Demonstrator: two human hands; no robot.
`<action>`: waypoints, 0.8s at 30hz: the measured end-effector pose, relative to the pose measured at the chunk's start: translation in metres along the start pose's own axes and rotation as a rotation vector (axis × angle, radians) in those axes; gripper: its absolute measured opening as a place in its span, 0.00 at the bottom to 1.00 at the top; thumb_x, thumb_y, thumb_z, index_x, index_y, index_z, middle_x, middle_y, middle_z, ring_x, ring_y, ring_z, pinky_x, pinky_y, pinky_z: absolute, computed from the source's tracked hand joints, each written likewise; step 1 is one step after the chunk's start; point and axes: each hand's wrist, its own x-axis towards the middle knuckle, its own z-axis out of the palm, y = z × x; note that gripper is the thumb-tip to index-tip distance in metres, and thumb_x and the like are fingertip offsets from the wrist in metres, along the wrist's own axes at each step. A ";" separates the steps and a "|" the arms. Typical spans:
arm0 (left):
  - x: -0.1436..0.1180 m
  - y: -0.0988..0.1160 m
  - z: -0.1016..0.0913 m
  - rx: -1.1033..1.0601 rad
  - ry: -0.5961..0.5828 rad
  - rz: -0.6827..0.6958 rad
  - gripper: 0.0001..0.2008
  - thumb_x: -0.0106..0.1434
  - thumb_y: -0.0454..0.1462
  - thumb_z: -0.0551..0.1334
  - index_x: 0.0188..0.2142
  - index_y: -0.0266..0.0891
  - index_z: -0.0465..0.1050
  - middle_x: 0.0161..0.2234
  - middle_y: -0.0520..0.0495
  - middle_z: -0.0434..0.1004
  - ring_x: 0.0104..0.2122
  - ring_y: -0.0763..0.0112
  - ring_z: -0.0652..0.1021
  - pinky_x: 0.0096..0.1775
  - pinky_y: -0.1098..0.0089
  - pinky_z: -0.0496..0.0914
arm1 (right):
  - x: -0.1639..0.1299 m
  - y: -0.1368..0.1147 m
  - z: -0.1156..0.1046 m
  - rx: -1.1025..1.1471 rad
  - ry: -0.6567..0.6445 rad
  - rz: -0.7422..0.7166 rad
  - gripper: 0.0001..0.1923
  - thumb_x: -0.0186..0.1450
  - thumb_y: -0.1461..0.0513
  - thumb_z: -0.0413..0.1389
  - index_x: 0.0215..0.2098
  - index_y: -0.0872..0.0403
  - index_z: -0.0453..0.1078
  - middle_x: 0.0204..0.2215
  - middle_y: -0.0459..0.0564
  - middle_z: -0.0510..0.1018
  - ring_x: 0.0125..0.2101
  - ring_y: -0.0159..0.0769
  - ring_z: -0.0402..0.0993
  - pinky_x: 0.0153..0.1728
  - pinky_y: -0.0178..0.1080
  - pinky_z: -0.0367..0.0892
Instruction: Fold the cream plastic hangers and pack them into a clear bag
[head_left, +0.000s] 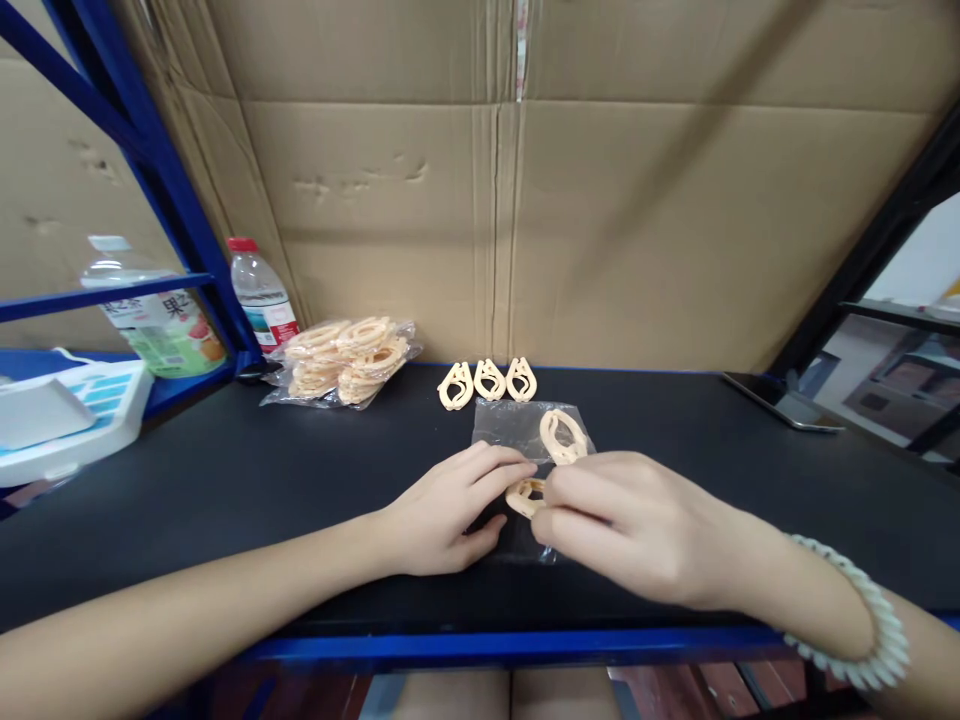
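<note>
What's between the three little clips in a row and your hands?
In the head view, a clear plastic bag with one peach clip on it lies between the three clips and the left hand and right hand.

- A black worktop [225,480] with a blue front edge spans the view.
- Sheets of brown cardboard [600,200] stand behind it.
- A heap of filled clear bags [341,362] lies at the back left.
- A red-capped water bottle [260,293] stands just beside the blue rack post [161,190].
- A green-labelled bottle [154,315] sits further left.
- A white and blue scale [67,415] rests at the left edge.
- A dark phone [784,402] lies at the far right.
</note>
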 end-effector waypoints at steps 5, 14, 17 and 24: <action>0.000 0.000 0.001 -0.026 0.043 0.019 0.29 0.58 0.29 0.57 0.59 0.41 0.56 0.55 0.40 0.64 0.52 0.59 0.68 0.54 0.58 0.67 | 0.001 0.000 0.037 -0.327 0.089 -0.119 0.14 0.66 0.71 0.47 0.28 0.59 0.71 0.24 0.50 0.73 0.25 0.34 0.68 0.26 0.37 0.66; 0.000 -0.001 0.002 0.006 0.052 0.015 0.31 0.59 0.29 0.55 0.62 0.39 0.53 0.56 0.38 0.64 0.53 0.58 0.67 0.54 0.56 0.66 | -0.011 -0.008 0.076 -0.414 -0.230 0.141 0.16 0.66 0.68 0.51 0.49 0.71 0.68 0.41 0.71 0.76 0.43 0.51 0.75 0.41 0.48 0.74; 0.000 -0.001 0.002 0.019 0.057 0.033 0.30 0.60 0.28 0.55 0.61 0.39 0.54 0.56 0.38 0.64 0.54 0.58 0.67 0.55 0.56 0.66 | -0.013 -0.009 0.078 -0.327 -0.268 0.205 0.20 0.66 0.67 0.52 0.53 0.71 0.65 0.45 0.72 0.75 0.48 0.53 0.73 0.46 0.49 0.72; 0.002 0.000 0.001 0.013 0.056 0.068 0.29 0.59 0.27 0.56 0.60 0.38 0.56 0.57 0.39 0.65 0.54 0.59 0.67 0.56 0.57 0.65 | -0.009 0.001 0.072 0.002 -0.231 0.323 0.22 0.67 0.62 0.53 0.56 0.69 0.63 0.58 0.71 0.64 0.61 0.53 0.57 0.60 0.51 0.59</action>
